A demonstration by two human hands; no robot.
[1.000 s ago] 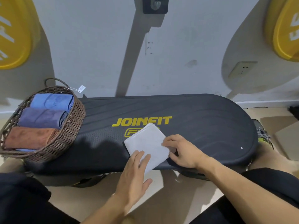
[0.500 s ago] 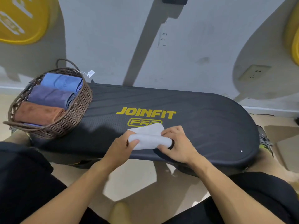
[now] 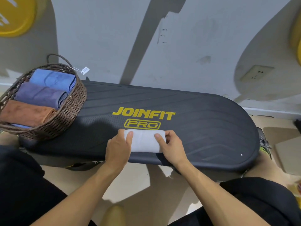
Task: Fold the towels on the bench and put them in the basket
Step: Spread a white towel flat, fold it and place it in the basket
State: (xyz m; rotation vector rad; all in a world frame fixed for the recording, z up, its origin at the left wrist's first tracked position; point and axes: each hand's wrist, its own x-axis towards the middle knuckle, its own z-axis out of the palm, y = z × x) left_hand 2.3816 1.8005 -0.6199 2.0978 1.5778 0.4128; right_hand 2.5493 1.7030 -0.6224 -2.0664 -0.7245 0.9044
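A white towel (image 3: pixel 144 141) is lying folded into a thick, short rectangle near the front edge of the dark desk (image 3: pixel 203 128), just below the yellow lettering, its long side running left to right. A wicker basket (image 3: pixel 71 105) is sitting on the desk's left end, well apart from the white towel. Inside it three rolled towels are lying side by side: a light blue towel (image 3: pixel 53 79) farthest back, a purple towel (image 3: pixel 39 95) in the middle, and a brown towel (image 3: pixel 26 113) nearest.
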